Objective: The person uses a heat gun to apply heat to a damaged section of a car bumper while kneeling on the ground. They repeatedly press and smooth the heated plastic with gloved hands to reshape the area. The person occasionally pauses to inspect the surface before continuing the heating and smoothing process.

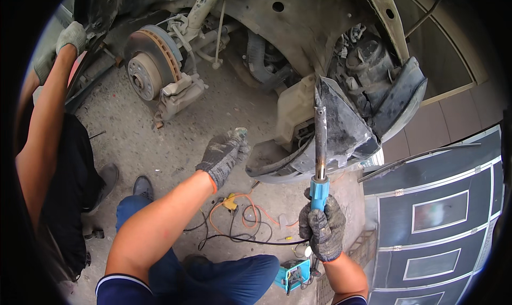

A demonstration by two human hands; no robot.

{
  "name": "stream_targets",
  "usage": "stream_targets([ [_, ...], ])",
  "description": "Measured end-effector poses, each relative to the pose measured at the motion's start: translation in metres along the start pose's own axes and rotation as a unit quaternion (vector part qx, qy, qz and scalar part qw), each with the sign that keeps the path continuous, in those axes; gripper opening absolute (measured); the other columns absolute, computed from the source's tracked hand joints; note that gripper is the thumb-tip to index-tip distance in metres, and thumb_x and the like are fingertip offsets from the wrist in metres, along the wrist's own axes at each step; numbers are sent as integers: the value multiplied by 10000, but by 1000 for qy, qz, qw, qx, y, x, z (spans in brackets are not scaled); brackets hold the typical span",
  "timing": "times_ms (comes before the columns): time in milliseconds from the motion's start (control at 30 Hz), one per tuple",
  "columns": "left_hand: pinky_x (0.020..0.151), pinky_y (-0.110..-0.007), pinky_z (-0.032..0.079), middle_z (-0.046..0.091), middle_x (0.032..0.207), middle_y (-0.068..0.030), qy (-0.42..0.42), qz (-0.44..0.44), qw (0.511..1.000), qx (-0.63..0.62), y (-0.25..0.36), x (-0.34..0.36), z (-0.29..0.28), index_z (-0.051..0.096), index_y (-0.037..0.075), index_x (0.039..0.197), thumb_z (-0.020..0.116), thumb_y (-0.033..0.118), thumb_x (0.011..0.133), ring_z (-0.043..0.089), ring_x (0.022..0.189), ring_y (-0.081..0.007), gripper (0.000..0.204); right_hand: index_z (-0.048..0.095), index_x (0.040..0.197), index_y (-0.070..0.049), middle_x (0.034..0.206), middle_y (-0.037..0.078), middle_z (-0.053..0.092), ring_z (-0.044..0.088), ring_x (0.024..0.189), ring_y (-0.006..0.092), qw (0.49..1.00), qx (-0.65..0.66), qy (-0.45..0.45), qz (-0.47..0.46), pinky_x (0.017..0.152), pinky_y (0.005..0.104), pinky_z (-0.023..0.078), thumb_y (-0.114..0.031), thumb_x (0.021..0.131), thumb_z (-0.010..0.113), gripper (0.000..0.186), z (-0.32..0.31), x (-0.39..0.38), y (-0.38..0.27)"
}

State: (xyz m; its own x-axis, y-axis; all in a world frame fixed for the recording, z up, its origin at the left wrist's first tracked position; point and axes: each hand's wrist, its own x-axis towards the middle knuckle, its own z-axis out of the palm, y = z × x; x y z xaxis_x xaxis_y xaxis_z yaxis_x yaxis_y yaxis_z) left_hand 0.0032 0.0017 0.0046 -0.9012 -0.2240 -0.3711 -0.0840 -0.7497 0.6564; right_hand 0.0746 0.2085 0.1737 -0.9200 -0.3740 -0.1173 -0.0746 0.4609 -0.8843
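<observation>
My right hand (326,227), in a dark grey knit glove, is wrapped round the blue handle of a hot-air gun (320,150). Its long metal tube points upward, with the tip over the torn dark edge of a bumper (349,118). My left hand (224,153), gloved alike, hovers left of the bumper's lower lip with its fingers curled closed. Whether something small sits in those fingers is hidden. Behind the bumper piece stands a dusty, pale plastic reservoir (294,107).
A brake disc (146,67) with its caliper is exposed at upper left. Beside it another person's gloved hand (72,37) grips a dark panel. Orange and black cables (250,211) lie on the concrete floor, near a blue toolbox (294,275). Grey framed panels (440,211) stand at right.
</observation>
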Motion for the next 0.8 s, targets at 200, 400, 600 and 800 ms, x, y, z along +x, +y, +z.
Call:
stream_targets([
  [200, 539, -231, 471, 637, 743, -4, -4, 6, 1000, 12, -7, 7, -5, 630, 115, 886, 618, 298, 923, 601, 622, -102, 187, 434, 1194, -17, 759, 29, 543, 488, 582, 77, 999, 37, 13, 0, 506, 227, 426, -240, 930, 587, 377, 14, 0, 4],
  [400, 552, -245, 487, 649, 758, -15, 9, -4, 1000, 23, -6, 6, -4, 632, 109, 900, 601, 316, 930, 608, 625, -111, 211, 445, 1208, -16, 763, 12, 539, 489, 586, 68, 999, 16, 27, -8, 511, 225, 428, -225, 924, 594, 383, 21, 0, 2],
  [600, 566, -257, 492, 655, 765, -32, 19, -9, 999, 26, -4, 7, -3, 621, 107, 892, 586, 348, 933, 611, 631, -126, 247, 457, 1182, -24, 737, 35, 547, 507, 548, 91, 998, 0, 53, -29, 492, 226, 431, -245, 941, 569, 345, 31, 1, 8],
  [800, 582, -289, 506, 660, 770, -48, -5, -15, 999, 35, 2, 1, -1, 609, 110, 889, 592, 359, 927, 621, 637, -153, 253, 479, 1171, -18, 787, 67, 572, 553, 655, 157, 995, -76, 44, -54, 588, 282, 463, -270, 914, 603, 381, 27, 4, 19],
])
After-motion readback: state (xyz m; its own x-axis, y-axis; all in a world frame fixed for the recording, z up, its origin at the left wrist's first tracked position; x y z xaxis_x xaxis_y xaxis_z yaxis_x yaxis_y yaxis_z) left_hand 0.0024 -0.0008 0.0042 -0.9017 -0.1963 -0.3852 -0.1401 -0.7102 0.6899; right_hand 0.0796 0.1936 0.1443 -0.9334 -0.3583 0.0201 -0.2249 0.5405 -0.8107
